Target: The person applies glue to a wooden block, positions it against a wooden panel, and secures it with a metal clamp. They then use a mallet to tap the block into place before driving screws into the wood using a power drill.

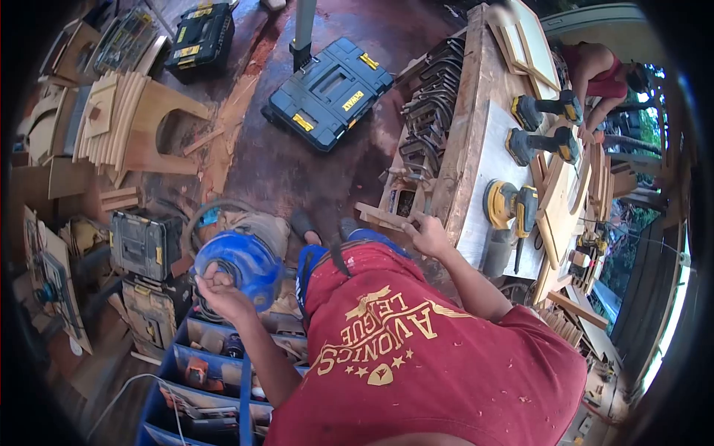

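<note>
The left hand [219, 286] is at the blue plastic container [256, 269], fingers loosely curled; whether they grip it, I cannot tell. The right hand [430, 236] is by the end of a wooden strip [381, 216], left of the worktop [462, 160], its fingers bent, their hold on the strip unclear

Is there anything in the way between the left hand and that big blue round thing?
Nothing that I can see. The left hand is right by the blue round thing; I can't tell whether its fingers touch it.
</note>
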`<state>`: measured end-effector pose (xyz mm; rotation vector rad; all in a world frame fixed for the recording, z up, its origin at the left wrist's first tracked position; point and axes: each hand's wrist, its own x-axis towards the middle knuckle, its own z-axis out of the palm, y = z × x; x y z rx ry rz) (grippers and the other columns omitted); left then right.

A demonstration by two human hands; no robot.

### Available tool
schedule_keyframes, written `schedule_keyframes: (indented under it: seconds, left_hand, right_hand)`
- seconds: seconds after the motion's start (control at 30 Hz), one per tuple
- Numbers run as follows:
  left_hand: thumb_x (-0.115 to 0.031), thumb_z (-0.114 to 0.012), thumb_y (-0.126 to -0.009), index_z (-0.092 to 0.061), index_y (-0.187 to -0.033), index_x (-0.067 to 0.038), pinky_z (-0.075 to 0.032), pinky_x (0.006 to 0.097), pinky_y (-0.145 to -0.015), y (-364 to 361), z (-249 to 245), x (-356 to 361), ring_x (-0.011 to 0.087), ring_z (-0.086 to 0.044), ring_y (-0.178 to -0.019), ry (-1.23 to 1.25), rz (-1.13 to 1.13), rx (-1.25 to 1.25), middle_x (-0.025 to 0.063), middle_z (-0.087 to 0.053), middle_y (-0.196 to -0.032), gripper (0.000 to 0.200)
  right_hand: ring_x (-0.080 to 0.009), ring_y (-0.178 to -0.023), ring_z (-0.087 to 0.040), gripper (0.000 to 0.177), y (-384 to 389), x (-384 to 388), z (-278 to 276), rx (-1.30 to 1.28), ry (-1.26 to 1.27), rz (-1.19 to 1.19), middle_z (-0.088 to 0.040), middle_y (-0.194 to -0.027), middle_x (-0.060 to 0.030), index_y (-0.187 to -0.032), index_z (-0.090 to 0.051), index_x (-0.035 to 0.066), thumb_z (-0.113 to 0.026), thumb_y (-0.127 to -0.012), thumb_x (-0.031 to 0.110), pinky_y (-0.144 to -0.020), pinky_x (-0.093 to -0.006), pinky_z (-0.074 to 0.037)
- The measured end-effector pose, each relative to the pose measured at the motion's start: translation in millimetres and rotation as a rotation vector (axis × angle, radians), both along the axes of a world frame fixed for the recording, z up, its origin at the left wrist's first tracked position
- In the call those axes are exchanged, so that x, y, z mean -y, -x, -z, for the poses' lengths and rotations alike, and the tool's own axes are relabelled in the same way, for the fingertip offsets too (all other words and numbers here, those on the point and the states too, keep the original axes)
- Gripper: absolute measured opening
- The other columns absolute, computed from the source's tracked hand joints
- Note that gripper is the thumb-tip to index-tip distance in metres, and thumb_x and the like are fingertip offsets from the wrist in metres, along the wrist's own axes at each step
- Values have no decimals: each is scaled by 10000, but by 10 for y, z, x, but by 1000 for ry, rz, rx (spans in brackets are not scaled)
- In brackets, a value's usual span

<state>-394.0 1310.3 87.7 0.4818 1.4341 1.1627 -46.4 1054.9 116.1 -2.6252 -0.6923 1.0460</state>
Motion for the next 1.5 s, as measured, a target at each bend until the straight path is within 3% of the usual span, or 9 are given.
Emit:
schedule_keyframes:
  seconds: [0.13, 0.63, 0.87, 0.9, 1.13, 1.23, 1.33, 1.43, 1.5]
  left_hand:
    - [-370, -494, -1070, -629, -1132, 17, -418, 280, -763, -60, 53, -439, 112, -487, -754, 21, 35, 58, -3, -510, -782, 415]
    - [-235, -541, -1049, -597, -1272, 10, -502, 307, -850, -1283, 206, -1669, 138, -606, -857, -51, 301, 15, 45, -644, -918, 336]
    - [-178, -563, -1036, -612, -1252, 30, -532, 323, -842, -2057, 397, -2101, 156, -639, -874, -34, 622, 2, 79, -674, -932, 303]
    - [-173, -568, -1035, -619, -1246, 31, -535, 319, -845, -2194, 420, -2193, 155, -641, -883, -7, 679, -16, 76, -677, -932, 299]
    - [-140, -630, -1013, -643, -1236, 25, -507, 257, -887, -2839, 357, -2857, 123, -640, -993, -145, 1190, -106, 84, -681, -1066, 279]
    - [-146, -639, -1011, -653, -1220, 17, -497, 257, -896, -3317, 177, -2992, 117, -630, -1012, -256, 1392, -111, 65, -676, -1088, 265]
    - [-128, -641, -1000, -677, -1174, 13, -506, 273, -888, -3971, 46, -3000, 127, -641, -986, -472, 1566, -81, 64, -684, -1070, 227]
    - [-113, -650, -986, -691, -1138, 28, -521, 284, -875, -4773, -7, -2875, 129, -655, -951, -655, 1661, 21, 80, -704, -1033, 211]
    - [-113, -656, -979, -700, -1143, 21, -529, 287, -872, -5555, 109, -2613, 129, -664, -941, -575, 1678, 119, 87, -724, -1031, 216]
  right_hand:
    - [-422, -941, -705, 304, -26, 4, 245, 9, -45, 41, -715, -994, -256, -1041, -694, 19, -685, -913, 295, -834, -481, -550]
    - [-393, -1100, -675, 397, -1117, -865, 955, -58, -22, 208, -702, -1108, -250, -1248, -578, -3, -629, -905, 191, -949, -449, -519]
    - [-400, -1085, -685, 395, -1395, -1070, 908, -2, -85, 456, -707, -1095, -271, -1248, -601, -7, -592, -901, 181, -922, -448, -537]
    - [-275, -895, -728, 379, -1418, -920, 1193, 118, -13, 407, -736, -986, -186, -1253, -595, 14, -615, -905, 164, -783, -412, -576]
    - [-225, -761, -697, 393, -745, -810, 1516, -14, -59, 769, -716, -926, -171, -1256, -586, -10, -611, -902, 159, -694, -381, -560]
    - [-208, -738, -681, 399, -456, -1098, 1198, -15, -40, 865, -711, -913, -163, -1252, -582, -31, -615, -912, 175, -680, -371, -545]
    - [-203, -741, -681, 385, -148, -876, 1466, -8, -46, 850, -713, -922, -162, -1248, -586, -29, -617, -923, 173, -671, -367, -546]
    - [-208, -739, -684, 300, 76, -789, 1340, -99, -120, 1126, -719, -898, -155, -1173, -633, -22, -603, -922, 139, -636, -365, -533]
    - [-208, -742, -686, 241, 136, -676, 1159, -156, -97, 1232, -723, -888, -150, -1106, -669, -16, -594, -916, 111, -627, -366, -530]
